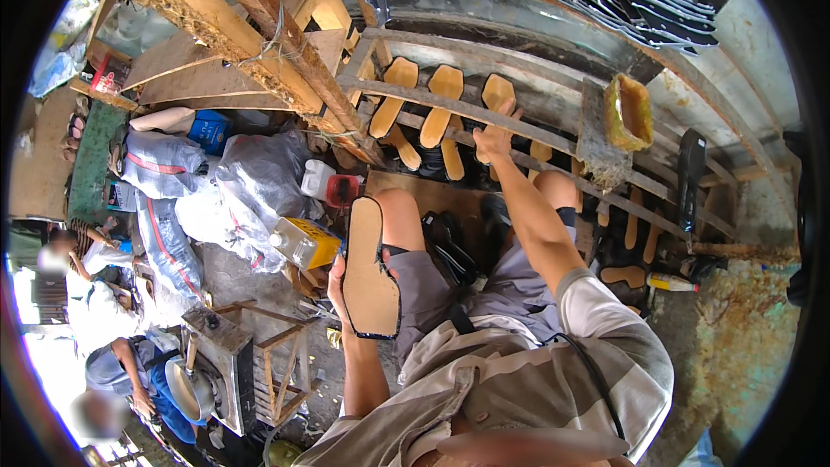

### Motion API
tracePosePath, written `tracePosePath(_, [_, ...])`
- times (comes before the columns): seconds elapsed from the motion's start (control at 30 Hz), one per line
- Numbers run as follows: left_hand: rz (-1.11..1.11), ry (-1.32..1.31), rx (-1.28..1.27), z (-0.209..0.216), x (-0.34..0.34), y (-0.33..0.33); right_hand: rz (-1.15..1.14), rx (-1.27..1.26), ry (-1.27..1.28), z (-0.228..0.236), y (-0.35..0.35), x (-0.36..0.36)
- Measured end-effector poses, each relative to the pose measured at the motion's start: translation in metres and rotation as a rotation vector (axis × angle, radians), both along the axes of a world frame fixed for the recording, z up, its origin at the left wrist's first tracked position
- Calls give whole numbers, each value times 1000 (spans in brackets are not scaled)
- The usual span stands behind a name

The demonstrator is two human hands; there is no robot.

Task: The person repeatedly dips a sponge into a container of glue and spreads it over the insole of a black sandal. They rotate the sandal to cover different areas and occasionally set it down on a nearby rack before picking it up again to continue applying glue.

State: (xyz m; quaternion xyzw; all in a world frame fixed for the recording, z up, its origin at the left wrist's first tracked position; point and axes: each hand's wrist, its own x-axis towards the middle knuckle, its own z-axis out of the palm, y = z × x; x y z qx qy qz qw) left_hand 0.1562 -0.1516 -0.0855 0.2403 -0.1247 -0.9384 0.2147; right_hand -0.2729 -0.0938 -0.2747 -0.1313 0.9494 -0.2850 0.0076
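Observation:
My left hand (338,287) grips a tan shoe sole (372,270) with a black edge, its flat face turned up over my left knee. The thumb and fingertips show at the sole's two sides; the rest of the hand is behind it. At the wooden rack (553,133) ahead, my right hand (494,142) is closed around the lower end of another shoe sole (499,92), just by a slat. To the left of that hand, two similar soles (444,93) (400,74) lean on the same slat.
More soles (452,160) stand lower in the rack. A crusted yellow container (628,112) sits on the rack at right. Plastic sacks (259,169) and a yellow-labelled jug (304,244) lie to my left. Another person (130,372) sits at lower left, beside a small wooden stand (281,372).

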Motion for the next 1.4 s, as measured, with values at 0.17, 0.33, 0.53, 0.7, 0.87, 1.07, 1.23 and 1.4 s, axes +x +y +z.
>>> tracePosePath(0.17, [21, 2, 59, -6, -1, 10, -20, -1, -201, 29, 3, 6])
tracePosePath(0.33, [28, 60, -73, -18, -22, 12, 344, -83, -110, 111, 20, 76])
tracePosePath(0.53, [-529, 20, 73, -5, -42, 11, 1261, 77, 192, 200, 103, 177])
tracePosePath(0.7, [-961, -205, -203, -15, -87, -10, 1225, 93, 285, 212, 128, 192])
tracePosePath(0.87, [-211, -608, -1836, -70, -214, -121, 897, 196, -30, 205, 180, 192])
tracePosePath(1.07, [-972, -1370, -1970, -130, -337, -209, 865, 200, -165, 200, 228, 210])
tracePosePath(1.23, [-957, -1341, -1837, -155, -341, -218, 756, 242, -324, 201, 231, 212])
tracePosePath(1.4, [-871, -1345, -1805, -136, -332, -207, 772, 214, -315, 196, 217, 205])
